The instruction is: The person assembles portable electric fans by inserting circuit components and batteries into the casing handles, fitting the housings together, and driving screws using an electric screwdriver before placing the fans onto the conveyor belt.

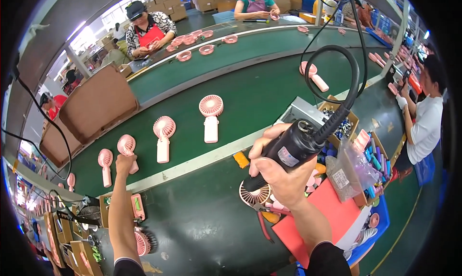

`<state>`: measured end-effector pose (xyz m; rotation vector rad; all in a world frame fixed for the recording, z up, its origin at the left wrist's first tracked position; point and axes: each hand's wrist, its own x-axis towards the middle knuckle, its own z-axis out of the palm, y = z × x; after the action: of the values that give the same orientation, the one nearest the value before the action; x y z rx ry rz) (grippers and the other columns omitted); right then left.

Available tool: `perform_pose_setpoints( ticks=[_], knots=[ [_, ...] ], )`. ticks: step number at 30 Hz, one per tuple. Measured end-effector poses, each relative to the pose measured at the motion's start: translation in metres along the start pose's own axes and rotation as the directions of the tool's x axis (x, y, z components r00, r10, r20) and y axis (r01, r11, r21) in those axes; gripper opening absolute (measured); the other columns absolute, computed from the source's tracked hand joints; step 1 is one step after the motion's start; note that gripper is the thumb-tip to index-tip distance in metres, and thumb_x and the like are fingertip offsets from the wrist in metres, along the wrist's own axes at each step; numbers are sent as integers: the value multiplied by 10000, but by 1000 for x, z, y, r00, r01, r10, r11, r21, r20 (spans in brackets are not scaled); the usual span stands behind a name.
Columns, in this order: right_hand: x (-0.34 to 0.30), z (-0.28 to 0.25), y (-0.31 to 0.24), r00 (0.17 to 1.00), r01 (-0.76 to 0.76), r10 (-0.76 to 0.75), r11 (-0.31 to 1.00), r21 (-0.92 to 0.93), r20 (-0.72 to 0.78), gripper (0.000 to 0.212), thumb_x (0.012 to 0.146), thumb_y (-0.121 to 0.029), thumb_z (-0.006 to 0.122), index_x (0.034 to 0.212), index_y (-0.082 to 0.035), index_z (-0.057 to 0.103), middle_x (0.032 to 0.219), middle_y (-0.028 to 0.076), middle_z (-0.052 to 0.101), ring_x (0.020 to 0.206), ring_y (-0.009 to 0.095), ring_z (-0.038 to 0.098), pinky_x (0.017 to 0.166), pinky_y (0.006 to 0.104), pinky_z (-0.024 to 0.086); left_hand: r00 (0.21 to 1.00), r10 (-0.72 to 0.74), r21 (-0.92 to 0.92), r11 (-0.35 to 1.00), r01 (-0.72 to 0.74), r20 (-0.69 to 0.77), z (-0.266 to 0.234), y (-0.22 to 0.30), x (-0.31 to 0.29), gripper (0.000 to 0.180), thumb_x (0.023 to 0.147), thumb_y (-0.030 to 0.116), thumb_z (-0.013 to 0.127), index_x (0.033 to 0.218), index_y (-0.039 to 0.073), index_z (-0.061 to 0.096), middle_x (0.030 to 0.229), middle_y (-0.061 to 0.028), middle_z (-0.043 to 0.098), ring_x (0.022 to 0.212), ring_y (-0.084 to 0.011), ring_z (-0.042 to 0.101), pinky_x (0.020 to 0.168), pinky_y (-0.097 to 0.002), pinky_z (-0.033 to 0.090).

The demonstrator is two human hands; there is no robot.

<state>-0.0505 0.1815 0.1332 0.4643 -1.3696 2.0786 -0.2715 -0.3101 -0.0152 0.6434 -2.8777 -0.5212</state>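
Observation:
My right hand is wrapped round a black electric screwdriver, whose thick cable loops upward. Below the screwdriver's lower end is a round pink fan grille on the workbench, partly covered by the tool. My left hand reaches over the belt's edge, closed on the handle of a pink handheld fan; its fingertips are partly hidden. Beside that fan lie another pink fan to the left and two more on the right, a nearer fan and a farther fan.
A green conveyor belt crosses ahead, with co-workers along its far side and one person at right. On the bench are a yellow block, a red sheet, a plastic bag and parts boxes. A cardboard box stands left.

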Motion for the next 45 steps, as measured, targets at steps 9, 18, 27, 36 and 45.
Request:
perform_pose_setpoints(
  ticks=[9,18,27,36,45],
  knots=[
    [15,-22,-11,994,87,-95,989,-121,-61,324,836,-29,638,1116,57,499,791,186,632,556,191,610,517,281,495,955,175,-934,311,176,239,-10,107,-92,224,850,129,674,1018,39,556,814,-72,616,635,-136,586,519,-267,491],
    [21,-32,-1,972,172,-228,855,-489,-56,321,798,75,662,1084,44,520,799,141,640,597,151,593,557,264,492,670,513,-811,97,576,537,17,161,-337,396,786,-61,647,1142,16,490,848,-124,611,574,-195,609,481,-323,519],
    [26,-26,8,976,36,-159,793,-609,-149,246,792,62,664,1006,42,544,726,79,613,582,122,588,553,248,481,591,586,-749,40,662,554,34,164,-383,467,835,25,644,1231,15,397,928,-129,568,623,-196,603,497,-333,514],
    [28,-18,10,976,-7,-88,900,-436,-197,214,811,46,620,1007,75,539,711,106,608,523,145,562,519,260,457,608,589,-769,35,639,532,43,167,-382,338,902,67,584,1189,19,410,921,-141,574,634,-196,597,456,-329,505],
    [22,-26,20,995,-54,40,985,-165,-86,260,956,-161,535,1116,42,504,815,145,616,514,167,549,457,300,478,600,622,-793,55,607,503,43,160,-382,388,880,12,585,1223,20,403,943,-135,567,631,-195,595,487,-326,509]
  ],
)
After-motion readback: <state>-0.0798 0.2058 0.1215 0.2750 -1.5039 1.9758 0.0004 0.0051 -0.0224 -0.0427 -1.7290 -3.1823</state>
